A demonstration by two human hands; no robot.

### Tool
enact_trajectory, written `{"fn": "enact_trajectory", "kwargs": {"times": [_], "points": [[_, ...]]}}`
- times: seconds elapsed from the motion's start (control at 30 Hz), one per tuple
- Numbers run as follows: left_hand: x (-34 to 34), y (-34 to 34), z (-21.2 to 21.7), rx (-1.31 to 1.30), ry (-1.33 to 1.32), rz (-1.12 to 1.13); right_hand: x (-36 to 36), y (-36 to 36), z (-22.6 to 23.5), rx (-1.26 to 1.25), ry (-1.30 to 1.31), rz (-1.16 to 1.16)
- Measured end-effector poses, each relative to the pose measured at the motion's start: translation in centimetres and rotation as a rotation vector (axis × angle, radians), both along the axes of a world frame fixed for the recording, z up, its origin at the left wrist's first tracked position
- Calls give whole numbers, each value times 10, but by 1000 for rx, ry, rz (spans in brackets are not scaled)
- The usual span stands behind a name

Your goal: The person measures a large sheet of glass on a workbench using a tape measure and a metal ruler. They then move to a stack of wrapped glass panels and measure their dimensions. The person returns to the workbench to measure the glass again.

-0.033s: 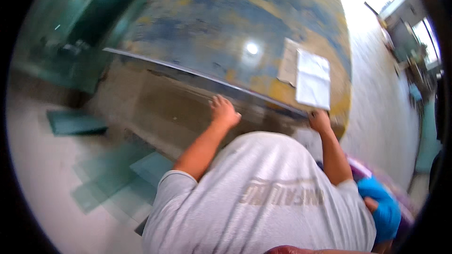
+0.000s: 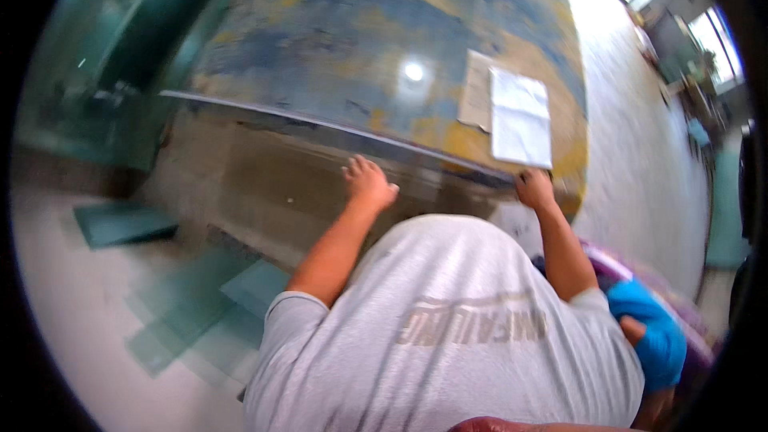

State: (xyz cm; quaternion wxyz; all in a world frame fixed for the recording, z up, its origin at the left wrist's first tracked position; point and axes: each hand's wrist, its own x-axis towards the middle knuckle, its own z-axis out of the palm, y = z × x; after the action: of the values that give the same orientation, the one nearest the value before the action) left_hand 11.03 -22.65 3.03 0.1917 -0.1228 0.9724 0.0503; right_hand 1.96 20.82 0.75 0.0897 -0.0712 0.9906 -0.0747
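Observation:
My left hand (image 2: pixel 370 182) is spread with nothing in it, over the brownish surface just in front of the table (image 2: pixel 328 48). My right hand (image 2: pixel 534 187) is curled closed at the table's front edge, just below a folded white sheet of paper (image 2: pixel 520 118). A small dark shape shows at its fingers; what it holds, if anything, I cannot make out. Along the front of the table runs a long, thin pale strip (image 2: pixel 312 121), ending near my right hand. The tabletop is worn, in blue and yellow patches. A piece of brown cardboard (image 2: pixel 475 92) lies partly under the paper.
Large greenish glass sheets (image 2: pixel 136 48) stand at the left. Loose glass pieces (image 2: pixel 124 224) lie on the floor below them. At the lower right, close by my right arm, is a person in a blue garment (image 2: pixel 652 332). Pale floor (image 2: pixel 628 136) runs along the table's right side.
The view has shifted slightly, so the table, paper and both hands sit a little further left and higher. My hands keep about the same pose.

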Motion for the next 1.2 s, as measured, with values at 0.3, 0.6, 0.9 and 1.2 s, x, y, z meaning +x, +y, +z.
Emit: {"fn": "enact_trajectory", "kwargs": {"times": [0.3,0.6,0.9,1.2], "points": [[-6,0,8,42,-29,26,3,-24,12,6,5,-78],[-9,-2,7,22,-32,7,2,-32,17,49,-28,-86],[-11,-1,19,21,-75,5,2,-30,11,52,-16,-92],[-12,-4,15,36,-117,26,6,-32,8,23,57,-108]]}}
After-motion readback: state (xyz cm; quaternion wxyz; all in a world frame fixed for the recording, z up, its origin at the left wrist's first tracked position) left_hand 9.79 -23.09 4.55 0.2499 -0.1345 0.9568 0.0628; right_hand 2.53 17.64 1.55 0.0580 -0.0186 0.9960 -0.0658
